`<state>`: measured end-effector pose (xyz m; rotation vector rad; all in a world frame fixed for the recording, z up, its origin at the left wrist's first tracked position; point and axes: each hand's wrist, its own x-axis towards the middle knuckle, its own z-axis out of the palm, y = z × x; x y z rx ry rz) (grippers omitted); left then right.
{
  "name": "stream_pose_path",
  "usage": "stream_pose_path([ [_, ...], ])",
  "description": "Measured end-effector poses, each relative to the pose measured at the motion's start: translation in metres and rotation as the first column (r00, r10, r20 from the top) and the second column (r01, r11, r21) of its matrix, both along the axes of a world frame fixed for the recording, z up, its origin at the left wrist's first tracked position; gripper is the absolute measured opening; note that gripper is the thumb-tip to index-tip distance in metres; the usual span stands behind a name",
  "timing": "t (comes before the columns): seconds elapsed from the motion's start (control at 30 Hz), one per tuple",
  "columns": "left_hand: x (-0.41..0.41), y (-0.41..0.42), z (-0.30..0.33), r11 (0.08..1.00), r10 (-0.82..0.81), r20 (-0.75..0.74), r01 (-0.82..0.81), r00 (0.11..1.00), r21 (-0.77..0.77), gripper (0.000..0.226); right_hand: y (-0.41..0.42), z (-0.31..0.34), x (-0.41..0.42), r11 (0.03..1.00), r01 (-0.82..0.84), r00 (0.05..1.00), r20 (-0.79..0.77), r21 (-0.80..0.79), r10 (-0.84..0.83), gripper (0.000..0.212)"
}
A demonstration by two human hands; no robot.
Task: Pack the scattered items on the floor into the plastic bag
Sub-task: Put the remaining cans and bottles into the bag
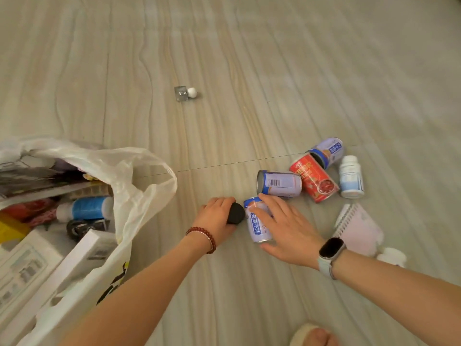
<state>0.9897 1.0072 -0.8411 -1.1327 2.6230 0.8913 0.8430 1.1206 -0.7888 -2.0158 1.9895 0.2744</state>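
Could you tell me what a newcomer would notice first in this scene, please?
Two hands meet at the centre: the left hand grips a black object, the right hand lies on a pale blue can. Right of them cans cluster round a red can; a full plastic bag gapes at left.

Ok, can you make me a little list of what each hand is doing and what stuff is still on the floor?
left hand: grips a black round object on the floor
right hand: lies over a purple-and-white drink can, fingers spread
bag: white plastic bag, open, at left, already holding boxes and a blue-labelled bottle
still on floor: two more purple cans, red can, white pill bottle, pink spiral notebook
farther off: small metal piece with a white ball
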Motion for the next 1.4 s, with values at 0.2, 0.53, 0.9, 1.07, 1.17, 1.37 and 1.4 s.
stream_pose_path([
  [0.2, 0.057, 0.011, 0.047, 0.959, -0.096, -0.125, 0.058, 0.988, -0.278, 0.045, -0.03, -0.003, 0.003, 0.963, -0.263, 0.961, -0.103, -0.05, 0.257, 0.055],
  [0.53, 0.189, -0.012, 0.129, 0.792, 0.407, -0.262, -0.481, 0.875, -0.375, 0.056, -0.094, 0.056, 0.088, 0.969, -0.024, 0.856, 0.495, -0.247, 0.148, 0.081],
  [0.9, 0.241, -0.049, 0.096, 0.703, 0.552, 0.124, -0.38, 0.824, -0.601, 0.047, -0.173, 0.056, 0.204, 0.871, -0.364, 0.885, 0.168, -0.33, 0.434, 0.064],
  [1.07, 0.23, -0.039, 0.097, 0.665, 0.565, -0.062, -0.498, 0.823, -0.556, 0.03, -0.192, 0.05, 0.196, 0.868, -0.377, 0.872, 0.191, -0.323, 0.45, 0.063],
  [1.17, 0.229, -0.028, 0.105, 0.635, 0.599, -0.143, -0.576, 0.788, -0.514, 0.029, -0.192, 0.051, 0.203, 0.834, -0.4, 0.819, 0.259, -0.38, 0.511, 0.066],
  [1.37, 0.25, -0.001, 0.117, 0.563, 0.609, -0.137, -0.547, 0.782, -0.62, 0.037, -0.19, 0.057, 0.225, 0.836, -0.321, 0.781, 0.375, -0.444, 0.499, 0.075],
  [1.4, 0.255, -0.002, 0.116, 0.537, 0.632, -0.126, -0.548, 0.765, -0.641, 0.039, -0.19, 0.058, 0.231, 0.843, -0.296, 0.782, 0.393, -0.449, 0.484, 0.076],
])
